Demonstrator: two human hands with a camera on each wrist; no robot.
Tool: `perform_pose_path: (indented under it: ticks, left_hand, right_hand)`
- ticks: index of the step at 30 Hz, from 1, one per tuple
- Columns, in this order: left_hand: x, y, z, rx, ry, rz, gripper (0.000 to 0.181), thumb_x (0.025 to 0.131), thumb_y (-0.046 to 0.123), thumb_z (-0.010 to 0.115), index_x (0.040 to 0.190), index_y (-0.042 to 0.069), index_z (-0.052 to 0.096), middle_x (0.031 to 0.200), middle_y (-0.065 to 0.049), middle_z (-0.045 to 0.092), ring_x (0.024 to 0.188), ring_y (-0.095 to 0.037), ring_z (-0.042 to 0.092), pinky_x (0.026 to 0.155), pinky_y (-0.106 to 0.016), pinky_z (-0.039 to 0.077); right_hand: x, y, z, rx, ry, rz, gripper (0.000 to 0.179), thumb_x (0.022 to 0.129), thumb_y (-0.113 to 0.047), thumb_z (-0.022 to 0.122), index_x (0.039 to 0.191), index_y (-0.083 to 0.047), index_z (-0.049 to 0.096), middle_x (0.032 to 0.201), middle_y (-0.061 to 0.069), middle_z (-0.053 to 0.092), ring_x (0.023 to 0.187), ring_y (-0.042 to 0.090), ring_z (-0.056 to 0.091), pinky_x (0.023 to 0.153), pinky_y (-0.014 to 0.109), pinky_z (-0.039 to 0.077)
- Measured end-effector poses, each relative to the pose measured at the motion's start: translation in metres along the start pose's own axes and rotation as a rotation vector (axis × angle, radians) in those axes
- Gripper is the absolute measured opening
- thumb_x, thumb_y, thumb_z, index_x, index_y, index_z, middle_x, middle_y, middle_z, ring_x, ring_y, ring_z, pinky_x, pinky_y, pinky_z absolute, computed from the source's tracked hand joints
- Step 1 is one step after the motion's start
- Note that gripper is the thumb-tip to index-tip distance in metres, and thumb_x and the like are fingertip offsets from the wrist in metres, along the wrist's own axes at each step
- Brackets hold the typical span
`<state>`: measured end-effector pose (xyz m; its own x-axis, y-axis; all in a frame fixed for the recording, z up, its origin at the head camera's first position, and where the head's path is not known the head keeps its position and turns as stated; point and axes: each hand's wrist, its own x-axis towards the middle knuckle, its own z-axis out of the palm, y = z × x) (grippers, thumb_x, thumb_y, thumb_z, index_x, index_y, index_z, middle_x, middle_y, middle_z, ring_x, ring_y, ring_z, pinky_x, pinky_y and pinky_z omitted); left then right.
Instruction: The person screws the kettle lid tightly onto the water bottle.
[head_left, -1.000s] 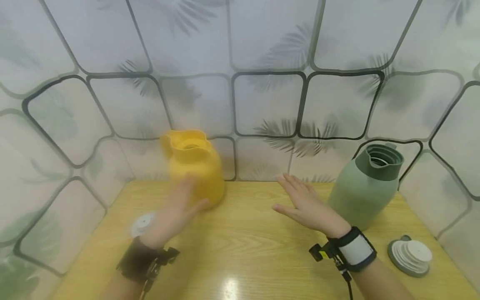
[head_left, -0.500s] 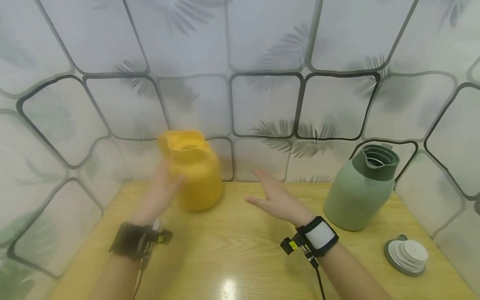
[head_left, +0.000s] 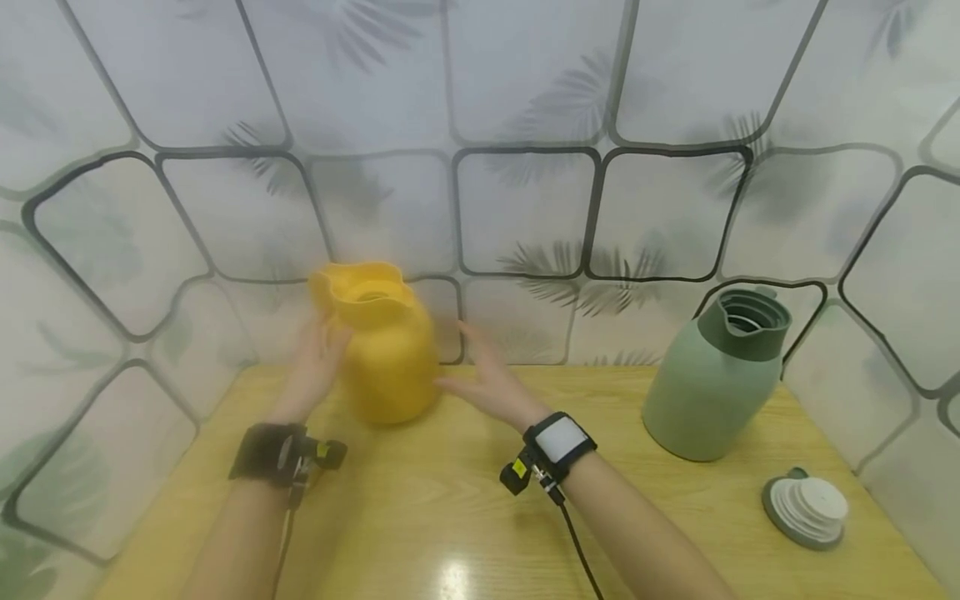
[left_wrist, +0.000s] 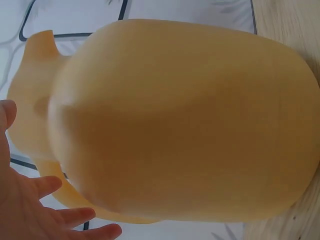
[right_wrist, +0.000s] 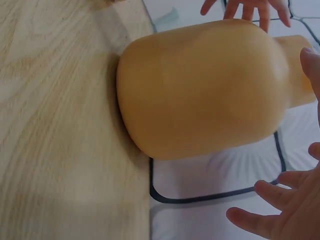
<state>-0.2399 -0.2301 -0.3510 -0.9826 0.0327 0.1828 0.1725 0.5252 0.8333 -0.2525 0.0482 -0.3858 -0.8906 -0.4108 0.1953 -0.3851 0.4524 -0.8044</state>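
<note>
A yellow thermos jug point(head_left: 390, 358) stands upright near the back of the table, its open spout and rim facing up. At its left side is my left hand point(head_left: 311, 367), close to the handle, with fingers point(left_wrist: 75, 216) spread and holding nothing. Beside the jug's right side my right hand point(head_left: 498, 387) reaches in, thumb apart and fingers point(right_wrist: 272, 195) straight. A gap shows between those fingers and the jug in the right wrist view. Whether the left fingertips touch the jug, I cannot tell.
A pale green thermos jug point(head_left: 708, 387) with a dark green collar stands upright to the right, its top uncovered. In front of it lies a white, ridged stopper lid point(head_left: 810, 508) with a green rim. The patterned wall point(head_left: 525, 208) rises behind the wooden table point(head_left: 450, 500).
My left hand has shifted left, from in front of the yellow jug to its handle side. My right hand has moved left from near the green jug. A small white disc became covered by my left wrist.
</note>
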Motion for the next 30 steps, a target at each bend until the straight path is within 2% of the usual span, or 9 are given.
perform_pose_path:
  ticks: [5, 9, 11, 14, 17, 20, 23, 26, 30]
  left_hand:
    - [0.014, -0.011, 0.004, -0.038, 0.012, -0.006, 0.079, 0.099, 0.053, 0.037, 0.152, 0.003, 0.005, 0.154, -0.026, 0.005, 0.139, -0.045, 0.011, 0.108, -0.060, 0.013]
    - [0.023, -0.022, 0.009, -0.094, 0.015, -0.031, 0.082, 0.097, 0.056, 0.038, 0.152, 0.006, 0.004, 0.154, -0.025, 0.007, 0.139, -0.043, 0.013, 0.108, -0.059, 0.014]
    - [0.026, -0.027, 0.012, -0.117, 0.016, -0.045, 0.083, 0.096, 0.058, 0.039, 0.153, 0.009, 0.004, 0.155, -0.023, 0.008, 0.139, -0.042, 0.014, 0.108, -0.059, 0.014]
    - [0.027, -0.028, 0.017, -0.153, 0.013, -0.066, 0.085, 0.095, 0.060, 0.040, 0.153, 0.011, 0.003, 0.155, -0.022, 0.011, 0.139, -0.041, 0.018, 0.108, -0.058, 0.016]
    - [0.024, -0.022, 0.019, -0.170, -0.001, -0.084, 0.086, 0.094, 0.062, 0.041, 0.154, 0.015, 0.002, 0.156, -0.018, 0.010, 0.139, -0.039, 0.016, 0.108, -0.060, 0.014]
    - [0.013, -0.012, 0.016, -0.200, -0.045, -0.114, 0.081, 0.094, 0.063, 0.039, 0.154, 0.025, -0.001, 0.158, -0.010, 0.000, 0.141, -0.036, 0.010, 0.106, -0.063, 0.013]
    - [0.003, -0.008, 0.011, -0.245, -0.080, -0.156, 0.077, 0.095, 0.062, 0.036, 0.152, 0.032, -0.006, 0.158, -0.004, -0.013, 0.141, -0.034, 0.000, 0.105, -0.065, 0.009]
    - [0.003, -0.014, 0.010, -0.313, -0.073, -0.191, 0.080, 0.096, 0.059, 0.039, 0.152, 0.030, -0.009, 0.157, -0.008, -0.015, 0.141, -0.038, -0.001, 0.101, -0.069, 0.016]
    - [0.016, -0.033, 0.016, -0.419, -0.040, -0.234, 0.084, 0.094, 0.056, 0.047, 0.152, 0.031, -0.009, 0.157, -0.015, -0.007, 0.140, -0.042, 0.007, 0.091, -0.074, 0.027]
  right_hand:
    - [0.010, 0.005, 0.015, 0.084, 0.036, 0.068, 0.100, 0.083, -0.044, 0.073, 0.154, -0.017, 0.008, 0.158, 0.009, 0.011, 0.141, 0.027, 0.016, 0.110, 0.051, 0.017]
    - [0.017, 0.011, 0.026, 0.145, 0.057, 0.122, 0.106, 0.080, -0.043, 0.076, 0.154, -0.016, 0.005, 0.158, 0.010, 0.009, 0.141, 0.029, 0.016, 0.110, 0.050, 0.017]
    - [0.020, 0.015, 0.031, 0.159, 0.059, 0.121, 0.107, 0.080, -0.041, 0.077, 0.154, -0.016, 0.005, 0.158, 0.010, 0.009, 0.141, 0.029, 0.016, 0.110, 0.050, 0.017]
    - [0.025, 0.020, 0.038, 0.162, 0.074, 0.080, 0.109, 0.078, -0.038, 0.080, 0.154, -0.015, 0.006, 0.158, 0.010, 0.012, 0.141, 0.028, 0.017, 0.110, 0.048, 0.017]
    - [0.028, 0.023, 0.045, 0.199, 0.087, 0.017, 0.106, 0.077, -0.030, 0.082, 0.154, -0.018, 0.009, 0.156, 0.009, 0.021, 0.139, 0.027, 0.025, 0.109, 0.048, 0.021]
    - [0.030, 0.024, 0.056, 0.259, 0.066, -0.055, 0.105, 0.077, -0.022, 0.082, 0.153, -0.025, 0.009, 0.153, 0.004, 0.027, 0.135, 0.022, 0.032, 0.109, 0.044, 0.024]
    - [0.032, 0.018, 0.067, 0.332, 0.046, -0.148, 0.107, 0.077, -0.013, 0.082, 0.153, -0.027, 0.008, 0.151, 0.002, 0.029, 0.133, 0.018, 0.035, 0.108, 0.041, 0.025]
    - [0.030, 0.005, 0.070, 0.390, 0.065, -0.199, 0.110, 0.074, -0.002, 0.081, 0.153, -0.018, 0.006, 0.152, 0.007, 0.027, 0.134, 0.022, 0.033, 0.110, 0.042, 0.022]
    - [0.028, 0.001, 0.071, 0.344, 0.124, -0.151, 0.113, 0.071, -0.002, 0.083, 0.153, -0.014, 0.006, 0.153, 0.010, 0.024, 0.136, 0.026, 0.029, 0.110, 0.046, 0.020]
